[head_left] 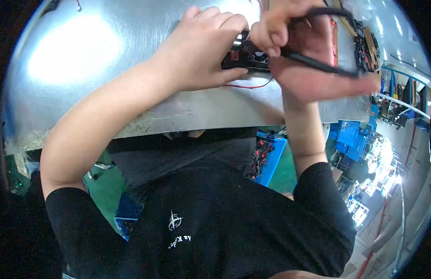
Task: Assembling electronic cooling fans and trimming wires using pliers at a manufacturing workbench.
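Note:
My left hand is closed over the left end of a black electronic housing lying on a metal tabletop. Its thumb presses along the housing's near edge, while the fingers curl over the far side. Inside the housing are a small red part and a round, pale-edged part; my hands hide the rest. At the housing's right end my right hand, smeared by motion, grips a black tool with two spread, curved handles, plier-like in shape. The tool's working end cannot be made out.
A thin red wire curves along the housing's near side. Dark parts and red pieces lie at the tabletop's right. Below the table edge stands a blue bin holding black and red parts. Blue crates stand beyond on the right.

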Demonstrator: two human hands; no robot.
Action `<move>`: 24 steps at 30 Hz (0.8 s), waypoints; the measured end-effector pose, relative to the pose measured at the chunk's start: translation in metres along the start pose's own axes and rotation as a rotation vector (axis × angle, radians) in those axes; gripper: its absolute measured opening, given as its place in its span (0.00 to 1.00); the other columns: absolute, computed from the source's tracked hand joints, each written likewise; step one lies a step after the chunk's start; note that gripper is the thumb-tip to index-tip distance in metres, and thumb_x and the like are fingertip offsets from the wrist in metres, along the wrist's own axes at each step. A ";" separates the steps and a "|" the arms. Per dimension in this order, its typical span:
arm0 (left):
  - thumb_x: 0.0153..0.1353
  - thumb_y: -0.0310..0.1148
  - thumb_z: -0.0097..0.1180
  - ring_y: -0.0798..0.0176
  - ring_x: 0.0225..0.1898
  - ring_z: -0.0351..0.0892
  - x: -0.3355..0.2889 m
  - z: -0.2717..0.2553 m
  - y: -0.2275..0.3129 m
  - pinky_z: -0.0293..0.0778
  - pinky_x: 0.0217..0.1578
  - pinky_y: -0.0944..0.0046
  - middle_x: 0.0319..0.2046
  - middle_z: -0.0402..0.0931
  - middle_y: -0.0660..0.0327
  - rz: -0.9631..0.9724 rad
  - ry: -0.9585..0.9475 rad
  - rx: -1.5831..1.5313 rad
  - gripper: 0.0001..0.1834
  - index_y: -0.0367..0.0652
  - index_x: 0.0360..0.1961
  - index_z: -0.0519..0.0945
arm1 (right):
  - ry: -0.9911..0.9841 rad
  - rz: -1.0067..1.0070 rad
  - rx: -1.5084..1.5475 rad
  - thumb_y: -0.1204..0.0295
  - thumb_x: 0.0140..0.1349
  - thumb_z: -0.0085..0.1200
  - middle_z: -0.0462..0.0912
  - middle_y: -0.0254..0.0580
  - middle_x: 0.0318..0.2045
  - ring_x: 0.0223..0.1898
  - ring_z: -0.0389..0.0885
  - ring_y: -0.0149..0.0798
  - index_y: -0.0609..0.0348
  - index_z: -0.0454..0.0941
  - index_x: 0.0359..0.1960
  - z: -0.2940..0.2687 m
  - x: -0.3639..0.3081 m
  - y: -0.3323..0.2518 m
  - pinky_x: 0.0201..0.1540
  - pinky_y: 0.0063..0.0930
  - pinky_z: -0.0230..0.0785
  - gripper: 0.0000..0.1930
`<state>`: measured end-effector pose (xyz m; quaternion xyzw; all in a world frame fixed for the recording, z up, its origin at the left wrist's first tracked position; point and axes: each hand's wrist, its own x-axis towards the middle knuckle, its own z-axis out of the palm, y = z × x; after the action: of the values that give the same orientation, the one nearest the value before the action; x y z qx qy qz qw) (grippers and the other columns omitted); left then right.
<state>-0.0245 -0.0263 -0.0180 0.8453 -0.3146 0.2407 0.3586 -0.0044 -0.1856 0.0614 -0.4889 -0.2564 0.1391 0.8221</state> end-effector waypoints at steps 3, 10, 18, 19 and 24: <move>0.49 0.42 0.75 0.49 0.47 0.77 0.006 -0.005 0.017 0.66 0.47 0.49 0.45 0.78 0.60 -0.117 -0.059 0.098 0.29 0.50 0.50 0.74 | 0.022 -0.120 0.051 0.05 0.35 0.34 0.71 0.43 0.27 0.28 0.69 0.35 0.63 0.70 0.47 -0.008 -0.013 0.007 0.32 0.29 0.63 0.65; 0.50 0.46 0.74 0.50 0.52 0.76 0.003 -0.007 0.020 0.66 0.50 0.49 0.48 0.78 0.56 -0.136 0.000 0.183 0.33 0.50 0.55 0.72 | -0.216 -0.207 0.405 0.05 0.33 0.38 0.70 0.41 0.28 0.28 0.68 0.34 0.61 0.69 0.46 -0.021 -0.003 0.034 0.33 0.29 0.62 0.64; 0.50 0.45 0.73 0.48 0.45 0.77 0.005 -0.017 0.026 0.66 0.47 0.51 0.38 0.77 0.54 -0.191 -0.021 0.102 0.27 0.43 0.44 0.74 | 0.105 -0.142 0.211 0.05 0.33 0.40 0.69 0.39 0.28 0.27 0.65 0.33 0.59 0.69 0.44 0.009 -0.020 0.016 0.33 0.28 0.60 0.62; 0.50 0.45 0.73 0.48 0.45 0.77 0.004 -0.017 0.026 0.66 0.47 0.51 0.38 0.77 0.54 -0.195 -0.021 0.103 0.27 0.43 0.44 0.74 | 0.103 -0.138 0.213 0.05 0.33 0.40 0.69 0.39 0.28 0.27 0.65 0.33 0.59 0.69 0.44 0.003 -0.020 0.017 0.33 0.28 0.60 0.62; 0.51 0.48 0.70 0.49 0.38 0.78 0.004 -0.030 0.025 0.65 0.43 0.51 0.32 0.78 0.55 -0.141 -0.035 0.166 0.22 0.43 0.36 0.76 | 0.080 -0.204 0.037 0.05 0.32 0.40 0.67 0.38 0.26 0.26 0.62 0.32 0.58 0.68 0.42 0.007 -0.030 0.028 0.33 0.28 0.58 0.61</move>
<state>-0.0445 -0.0190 0.0150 0.8963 -0.2396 0.2251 0.2977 -0.0326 -0.1815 0.0310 -0.4503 -0.2693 0.0400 0.8503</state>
